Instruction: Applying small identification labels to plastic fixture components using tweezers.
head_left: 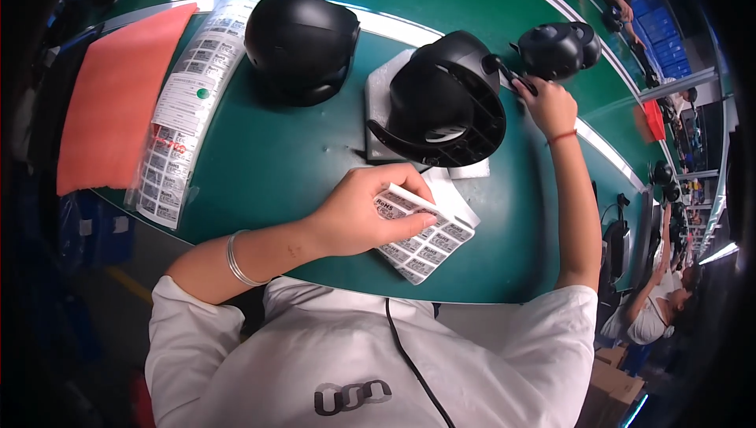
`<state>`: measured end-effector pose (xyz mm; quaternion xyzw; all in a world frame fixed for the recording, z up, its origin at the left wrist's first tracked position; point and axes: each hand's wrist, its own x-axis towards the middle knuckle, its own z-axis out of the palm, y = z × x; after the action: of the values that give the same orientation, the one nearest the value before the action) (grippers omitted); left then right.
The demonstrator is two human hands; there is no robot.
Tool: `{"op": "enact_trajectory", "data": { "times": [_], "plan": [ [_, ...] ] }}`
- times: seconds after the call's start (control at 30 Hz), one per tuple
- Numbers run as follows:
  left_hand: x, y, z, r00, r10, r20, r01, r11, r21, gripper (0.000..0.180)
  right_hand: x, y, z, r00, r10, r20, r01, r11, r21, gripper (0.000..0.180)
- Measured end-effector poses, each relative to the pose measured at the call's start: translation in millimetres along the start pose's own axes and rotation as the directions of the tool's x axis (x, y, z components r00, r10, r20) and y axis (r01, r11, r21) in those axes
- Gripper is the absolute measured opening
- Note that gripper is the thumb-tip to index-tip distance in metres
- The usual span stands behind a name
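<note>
**Label sheet in one hand, helmet in the other**

Watching this remotely, I'd call it the labelling step. My left hand (358,211) is curled shut on a small sheet of printed stickers (425,240), thumb and fingers pinching its upper edge, sheet lying low on the green table (283,168) just in front of my chest. My right hand (551,107) is stretched out and closed around a black strap or buckle at the rim of the helmet lying on its side (445,101), which rests on a grey pad (379,93).

Next move, I reckon: peel one sticker free — fiddly (it wants a fingernail under a corner) — while the far hand keeps the shell steady.

Counts: three black helmets — the tipped one, a dome-up helmet (301,46) to its left, and a smaller far helmet (557,48) by the belt edge. Two label lots: my sheet, plus a long bagged strip of labels (189,105). One orange sheet (118,93) at far left.
</note>
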<state>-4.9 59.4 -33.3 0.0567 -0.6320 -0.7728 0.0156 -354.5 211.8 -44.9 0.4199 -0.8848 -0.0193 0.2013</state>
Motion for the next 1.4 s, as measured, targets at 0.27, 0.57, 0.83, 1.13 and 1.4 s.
{"op": "enact_trajectory", "data": {
  "times": [0.27, 0.57, 0.83, 1.13, 1.4],
  "plan": [
    [-4.4, 1.3, 6.1, 0.981, 0.192, -0.039, -0.194, 0.98, -0.05, 0.017, -129.1, -21.2, -40.8, 0.992, 0.079, -0.098, -0.076, 0.997, 0.029, 0.026],
    [-11.6, -7.6, 7.0, 0.975, 0.202, -0.094, -0.196, 0.978, 0.071, 0.011, -149.9, -125.5, -136.7, 0.975, -0.176, -0.136, 0.199, 0.42, 0.885, 0.021],
    [-2.8, 8.7, 1.4, 0.999, 0.015, -0.049, -0.007, 0.987, 0.158, 0.015, -154.3, -134.6, -127.8, 0.987, -0.114, -0.11, 0.152, 0.475, 0.867, 0.009],
    [-1.3, 7.8, -1.1, 0.993, 0.107, -0.042, -0.09, 0.949, 0.303, 0.015, -151.4, -128.3, -135.2, 0.998, -0.06, -0.021, 0.048, 0.496, 0.867, 0.008],
    [-10.8, 26.7, -9.9, 0.989, 0.143, -0.044, -0.105, 0.872, 0.478, 0.016, -167.4, -110.7, -139.7, 0.966, 0.245, -0.084, 0.024, 0.237, 0.971, 0.054]
  ]
}}
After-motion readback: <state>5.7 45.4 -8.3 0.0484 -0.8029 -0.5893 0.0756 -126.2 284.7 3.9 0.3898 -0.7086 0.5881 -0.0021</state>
